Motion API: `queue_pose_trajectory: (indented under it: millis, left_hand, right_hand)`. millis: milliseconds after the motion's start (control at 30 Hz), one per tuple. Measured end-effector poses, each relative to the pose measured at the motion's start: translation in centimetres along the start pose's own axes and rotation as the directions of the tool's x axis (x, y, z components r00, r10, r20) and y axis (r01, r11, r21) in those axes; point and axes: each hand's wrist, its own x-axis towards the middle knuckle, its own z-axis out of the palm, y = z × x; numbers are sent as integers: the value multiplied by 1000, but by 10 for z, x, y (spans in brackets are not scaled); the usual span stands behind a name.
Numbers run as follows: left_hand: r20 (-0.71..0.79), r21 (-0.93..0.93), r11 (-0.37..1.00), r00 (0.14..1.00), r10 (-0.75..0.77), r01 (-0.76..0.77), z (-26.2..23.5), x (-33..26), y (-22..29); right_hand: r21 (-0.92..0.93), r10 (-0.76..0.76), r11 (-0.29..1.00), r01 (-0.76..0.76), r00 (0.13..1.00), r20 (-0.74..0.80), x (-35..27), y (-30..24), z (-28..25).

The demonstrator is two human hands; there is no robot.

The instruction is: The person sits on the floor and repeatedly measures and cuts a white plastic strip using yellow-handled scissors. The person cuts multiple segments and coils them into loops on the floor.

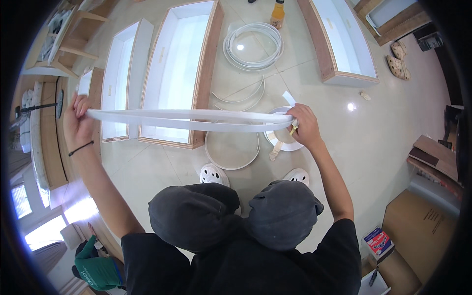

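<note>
While both arms reach forward over the pale glossy tile floor (pixel 393 132), entries run left to right.
Left hand (pixel 78 120): fingers curled shut, pinching the left end of the strip.
White strip (pixel 189 119): thin, flat, flexible band, doubled into two smooth layers; stretched level between the hands, above the floor.
Open boxes (pixel 182 73): shallow, rectangular, raw plywood edges, white insides; beneath the strip.
Coil (pixel 253 46): loose round loops of white banding, lying farther off.
Right hand (pixel 304 127): closed on the strip's right end, directly above a round white roll (pixel 284 140).
</note>
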Motion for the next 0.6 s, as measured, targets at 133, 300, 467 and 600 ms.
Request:
queue_pose_trajectory:
  millis: [133,300,467,600]
  left_hand:
    - [-80,-82,991,992,99,-105,-47,-17,47]
    - [-89,281,793,808,582,-541,-74,-8,70]
    - [202,412,540,651,731,-734,-54,-14,190]
    - [256,420,614,736,627,-669,-18,-19,289]
  right_hand:
    - [122,85,986,-111,975,204,23,-4,15]
    - [203,163,955,-215,955,246,41,-4,40]
    - [379,225,821,-427,852,472,63,-21,65]
    - [549,124,630,-549,769,627,82,-40,77]
